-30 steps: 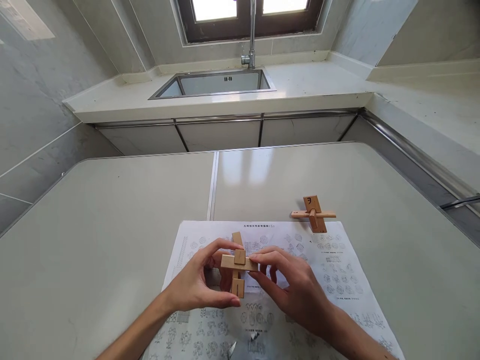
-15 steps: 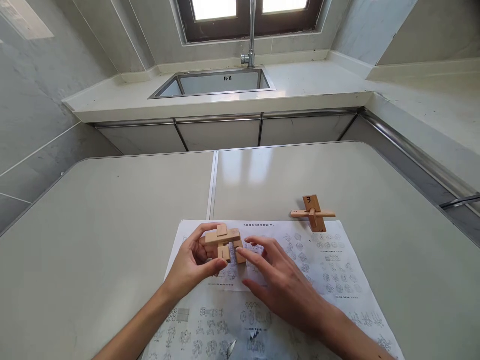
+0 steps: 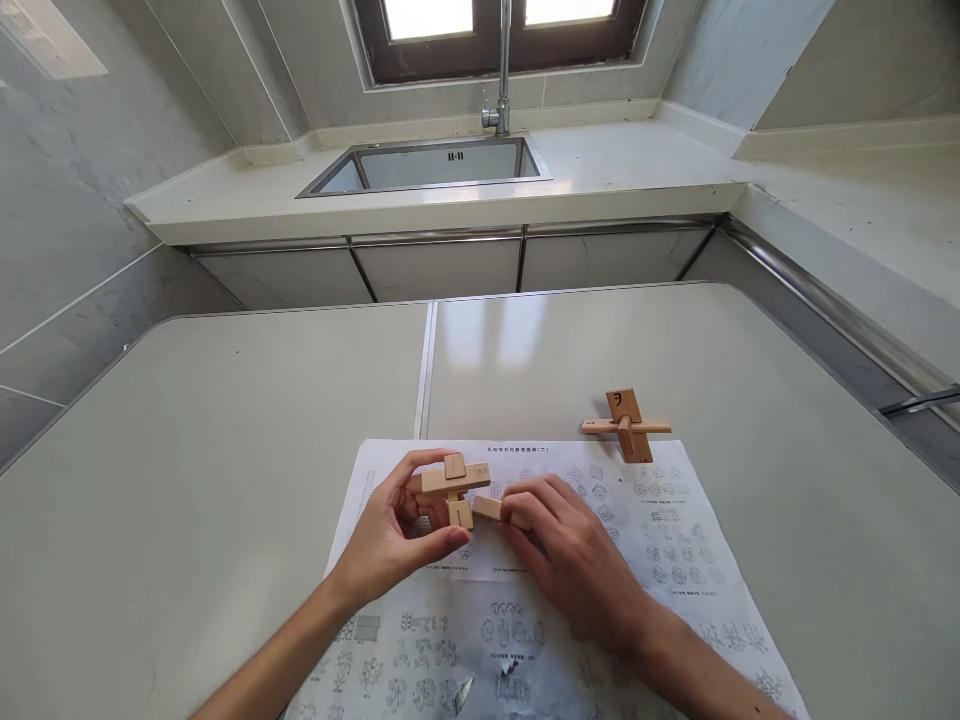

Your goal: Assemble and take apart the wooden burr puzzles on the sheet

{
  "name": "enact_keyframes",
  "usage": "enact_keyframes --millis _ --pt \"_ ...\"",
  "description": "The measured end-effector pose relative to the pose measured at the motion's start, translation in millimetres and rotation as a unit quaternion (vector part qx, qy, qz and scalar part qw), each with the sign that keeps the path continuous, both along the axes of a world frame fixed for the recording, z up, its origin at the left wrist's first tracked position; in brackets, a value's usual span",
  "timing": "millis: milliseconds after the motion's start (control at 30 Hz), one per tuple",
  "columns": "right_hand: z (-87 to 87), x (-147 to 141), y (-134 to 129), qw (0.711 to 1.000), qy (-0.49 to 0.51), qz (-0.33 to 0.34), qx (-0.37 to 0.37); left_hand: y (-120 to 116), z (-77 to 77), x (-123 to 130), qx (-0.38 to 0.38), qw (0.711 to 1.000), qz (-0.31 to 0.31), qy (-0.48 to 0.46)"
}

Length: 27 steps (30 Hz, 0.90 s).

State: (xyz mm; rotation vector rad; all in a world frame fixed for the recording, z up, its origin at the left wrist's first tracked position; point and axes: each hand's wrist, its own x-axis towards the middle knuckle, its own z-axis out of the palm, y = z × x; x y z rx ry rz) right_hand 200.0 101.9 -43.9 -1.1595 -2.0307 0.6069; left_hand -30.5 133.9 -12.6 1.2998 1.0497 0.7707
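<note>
My left hand [image 3: 390, 525] holds a partly joined group of light wooden blocks [image 3: 454, 480], its thumb below them and its fingers behind. A crosswise bar sits at the top of the group, with a short block end lower down. Close to its right side, my right hand [image 3: 574, 550] pinches a single wooden stick [image 3: 487, 508] whose left end points at the group. The stick's other end is hidden by my fingers. Both hands are above a printed sheet [image 3: 469, 600] covered with small line drawings.
An assembled wooden cross puzzle [image 3: 625, 426] stands at the sheet's upper right edge on the pale table [image 3: 225, 450]. Beyond the table is a counter [image 3: 615, 165] with a sink [image 3: 442, 165] and a faucet [image 3: 501, 118] under a window.
My right hand has closed on a stick that stood upright beside the group; the stick now lies nearly level. My left hand and the blocks have shifted slightly right.
</note>
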Motion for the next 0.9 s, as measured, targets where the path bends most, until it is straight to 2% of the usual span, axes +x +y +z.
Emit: enact_keyframes --millis 333,567,700,900 --pt "12.5 7.8 1.9 0.985 0.116 -0.022 -0.128 -2.3 0.1 0.3 -0.001 1.000 0.001 0.021" --pt "18.5 7.9 1.7 0.947 0.250 -0.021 -0.201 -3.2 0.4 1.8 0.008 0.999 -0.012 0.038" --pt "13.2 6.3 -0.5 0.948 0.244 -0.036 -0.200 -5.1 0.5 3.6 0.025 0.998 -0.021 0.056" --pt "9.0 4.5 -3.0 0.962 0.221 -0.010 -0.163 -6.8 2.0 6.7 0.057 0.995 -0.031 0.078"
